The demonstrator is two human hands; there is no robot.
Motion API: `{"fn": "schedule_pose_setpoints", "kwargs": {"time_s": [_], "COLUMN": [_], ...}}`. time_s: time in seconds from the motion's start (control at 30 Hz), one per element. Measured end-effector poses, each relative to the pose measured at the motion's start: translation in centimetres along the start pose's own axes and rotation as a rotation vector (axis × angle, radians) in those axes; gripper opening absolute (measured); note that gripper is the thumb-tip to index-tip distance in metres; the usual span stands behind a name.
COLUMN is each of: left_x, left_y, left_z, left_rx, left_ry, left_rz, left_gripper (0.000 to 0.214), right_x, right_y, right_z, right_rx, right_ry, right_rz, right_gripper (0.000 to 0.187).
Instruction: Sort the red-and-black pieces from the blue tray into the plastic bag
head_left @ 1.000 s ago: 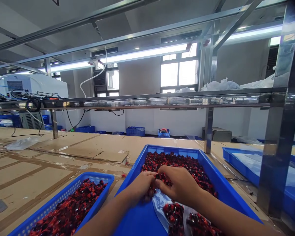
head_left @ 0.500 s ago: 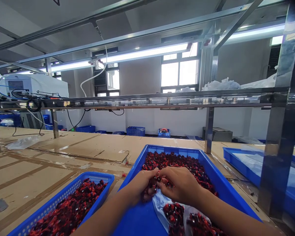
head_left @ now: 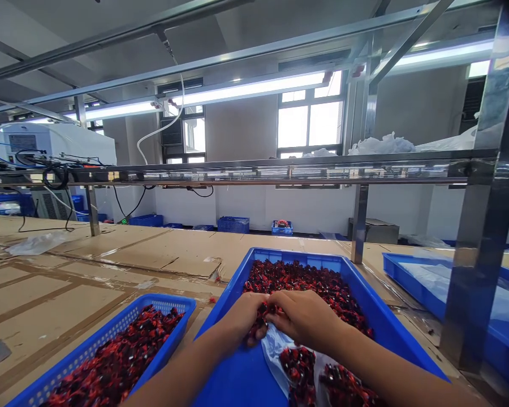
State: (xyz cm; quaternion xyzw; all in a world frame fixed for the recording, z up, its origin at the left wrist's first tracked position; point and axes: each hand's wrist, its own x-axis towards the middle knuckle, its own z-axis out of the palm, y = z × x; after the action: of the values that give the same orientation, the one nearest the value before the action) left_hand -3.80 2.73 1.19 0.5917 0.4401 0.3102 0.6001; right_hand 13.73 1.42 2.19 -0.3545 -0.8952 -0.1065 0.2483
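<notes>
A person's left hand (head_left: 241, 319) and right hand (head_left: 303, 319) come together, nearly touching, their fingers curled into a heap of small red-and-black pieces (head_left: 305, 285); whether they grip any of the pieces cannot be told. The heap fills the far part of a shallow blue plastic tray (head_left: 233, 379), directly beneath the hands. Just below the right hand, a clear plastic bag (head_left: 274, 353) lies in the same tray, its mouth at the fingers and more of the pieces packed inside.

Left of the hands, a blue perforated plastic basket (head_left: 161, 303) stands heaped with similar red-and-black pieces, just beside the tray. Both sit on a long table (head_left: 76, 294) topped with flattened brown cardboard. Right of the hands, a second blue tray (head_left: 407, 258) holds a lining of clear plastic film, partly behind a polished stainless-steel post (head_left: 470, 271).

Beyond the hands, a steel rail (head_left: 280, 172) runs across the table, with loose white plastic sheeting (head_left: 382, 146) bunched on a shelf above it. Farther off, blue crates (head_left: 233, 225) and a small blue tray of red pieces (head_left: 282, 228) line a white wall beneath bright windows (head_left: 309, 116). At far left stands a white machine (head_left: 55, 144) trailing black and blue cables, while fluorescent tube lights (head_left: 254, 85) hang overhead.
</notes>
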Motion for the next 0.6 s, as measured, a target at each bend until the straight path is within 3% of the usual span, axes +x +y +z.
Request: {"fn": "schedule_pose_setpoints", "kwargs": {"time_s": [0.27,0.4,0.6], "left_x": [0.17,-0.04,0.33], "left_y": [-0.47,-0.1,0.03], "left_z": [0.2,0.65,0.23], "left_rx": [0.076,0.067,-0.005], "left_ry": [0.086,0.148,0.247], "left_rz": [0.083,0.064,0.039], "left_gripper": [0.046,0.053,0.063], "right_x": [-0.07,0.15,0.46], "right_y": [0.07,-0.19,-0.71], "right_z": [0.77,0.96,0.2], "right_rx": [-0.064,-0.009,0.112], "right_ry": [0.035,-0.017,-0.06], "right_rz": [-0.034,-0.007,0.098], "right_gripper": [0.027,0.034,0.025]}}
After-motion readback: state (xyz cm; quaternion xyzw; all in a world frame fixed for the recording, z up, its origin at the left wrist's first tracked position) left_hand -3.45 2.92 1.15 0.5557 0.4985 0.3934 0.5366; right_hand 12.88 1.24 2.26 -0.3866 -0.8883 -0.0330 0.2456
